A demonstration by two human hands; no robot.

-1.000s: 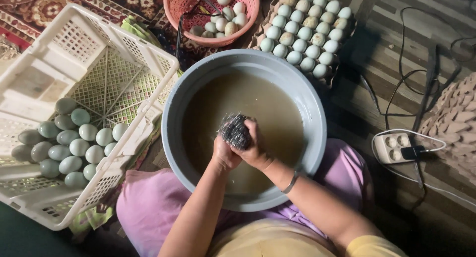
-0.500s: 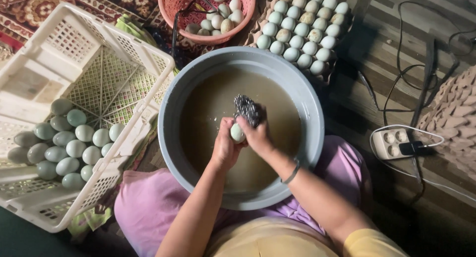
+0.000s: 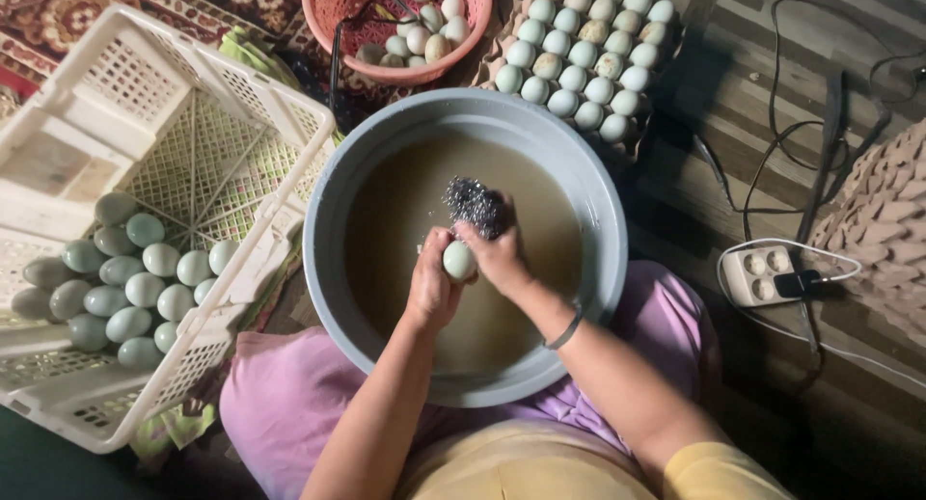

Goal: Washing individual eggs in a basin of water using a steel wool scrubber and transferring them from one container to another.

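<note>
Head view looks straight down on a round grey basin [image 3: 328,269] filled with murky brown water, resting between the person's knees, which are covered in pale purple cloth [image 3: 289,404]. Over the middle of the water the left hand [image 3: 431,286] is closed around a pale green egg [image 3: 459,260], which shows at the top of the fist between thumb and fingers, just above the water's surface. The right hand [image 3: 497,254] is touching the egg from the right side and is clamped on a steel-wool scrubber [image 3: 475,206], whose dark, glittering tangle sticks out beyond the fingertips toward the far side of the basin. A thin dark bangle [image 3: 564,331] sits on the right wrist. To the left of the basin stands a white plastic lattice crate [image 3: 193,105], tilted, with a cluster of pale green eggs [image 3: 125,278] gathered in its lower corner. Beyond the basin's far rim is a pink plastic basket [image 3: 333,23] with several whitish eggs in it, and just beside that, to the right, a cardboard egg tray [image 3: 579,52] packed with rows of pale eggs. On the floor at the right lies a white power strip [image 3: 757,273] with a dark plug in it and cables trailing away.
</note>
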